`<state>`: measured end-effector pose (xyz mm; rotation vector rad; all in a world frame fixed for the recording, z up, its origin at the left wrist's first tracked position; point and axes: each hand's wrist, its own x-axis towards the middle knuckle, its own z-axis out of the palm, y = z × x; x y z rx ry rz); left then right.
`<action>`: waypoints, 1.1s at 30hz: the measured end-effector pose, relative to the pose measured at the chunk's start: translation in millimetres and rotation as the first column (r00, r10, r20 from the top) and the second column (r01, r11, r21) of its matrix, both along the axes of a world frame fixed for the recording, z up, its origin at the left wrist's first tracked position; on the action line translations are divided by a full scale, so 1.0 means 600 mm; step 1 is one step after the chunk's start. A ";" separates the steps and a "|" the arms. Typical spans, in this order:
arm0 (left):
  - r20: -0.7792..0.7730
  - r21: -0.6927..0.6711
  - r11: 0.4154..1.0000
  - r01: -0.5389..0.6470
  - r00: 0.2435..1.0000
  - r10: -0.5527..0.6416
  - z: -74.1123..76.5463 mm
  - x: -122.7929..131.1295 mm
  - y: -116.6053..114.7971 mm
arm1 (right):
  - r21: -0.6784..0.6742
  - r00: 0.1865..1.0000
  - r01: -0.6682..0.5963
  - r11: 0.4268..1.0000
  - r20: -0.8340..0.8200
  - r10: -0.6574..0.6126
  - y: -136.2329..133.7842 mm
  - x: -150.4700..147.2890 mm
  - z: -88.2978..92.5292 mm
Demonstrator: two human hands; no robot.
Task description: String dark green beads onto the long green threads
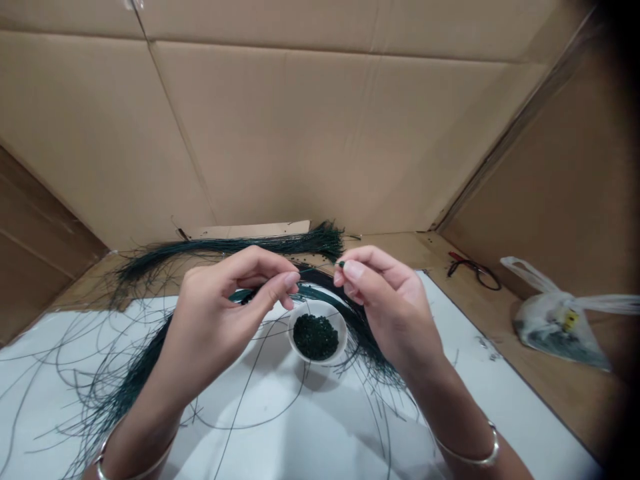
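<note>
Tiny dark green bead (341, 264), just right of frame centre, pinched between the thumb and forefinger tips of the right hand (387, 300). It is judged nearly weightless, hard and smooth, so it may slip or roll, and is best taken by its sides with the fingertips. The left hand (225, 307), left of centre, is closed in a fine pinch on what appears to be a thin dark green strand (245, 299). The strand looks light, springy and easily kinked, and is best held close to its free end. Directly below and between the hands stands a small round white bowl (340, 333) holding a heap of matching loose beads (315, 337). Behind the hands lies a long straight bundle of strands (225, 248); a second curved bundle (140, 373) sweeps to the lower left. All rest on the white-covered tabletop (500, 413), enclosed by brown cardboard walls (325, 133). At right lie dark-framed spectacles (475, 272) and a knotted clear plastic bag (555, 323).
</note>
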<state>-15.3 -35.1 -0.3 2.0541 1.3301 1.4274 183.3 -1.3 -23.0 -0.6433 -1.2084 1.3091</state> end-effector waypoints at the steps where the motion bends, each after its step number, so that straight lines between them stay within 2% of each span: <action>1: 0.010 0.000 1.000 -0.012 1.000 0.012 0.000 0.000 0.000 | 0.017 0.998 0.056 0.998 -0.023 -0.056 0.004 0.006 0.005; 4: 0.055 -0.004 1.000 -0.024 0.998 0.024 0.000 -0.001 0.001 | 0.035 0.970 0.216 0.976 -0.122 -0.210 0.017 0.028 0.022; 6: 0.101 -0.007 1.000 -0.014 0.995 0.015 -0.001 -0.001 0.002 | 0.024 0.960 0.231 0.973 -0.167 -0.224 0.021 0.036 0.031; 8: 0.139 -0.023 1.000 -0.005 0.990 0.009 -0.003 -0.001 0.002 | 0.012 0.971 0.164 0.986 -0.176 -0.159 0.020 0.035 0.033; 11: 0.161 -0.047 0.999 0.005 0.987 0.003 -0.004 0.000 0.001 | -0.009 0.988 -0.019 1.000 -0.153 0.017 0.014 0.018 0.024; 14: 0.185 -0.079 0.996 0.030 0.983 -0.015 -0.002 0.002 0.000 | -0.061 0.979 -0.184 0.981 -0.098 0.177 0.012 -0.001 0.006; 17: 0.210 -0.122 0.990 0.070 0.977 -0.044 0.000 0.005 0.000 | -0.081 0.962 -0.273 0.959 -0.029 0.271 0.013 -0.013 -0.009; 24: 0.193 -0.191 0.975 0.110 0.978 -0.073 -0.001 0.009 -0.004 | -0.062 0.966 -0.251 0.966 0.039 0.254 0.003 -0.019 -0.007; 33: 0.131 -0.208 0.974 0.094 0.989 -0.068 -0.005 0.006 -0.005 | -0.053 0.969 -0.239 0.970 0.053 0.242 -0.002 -0.023 -0.003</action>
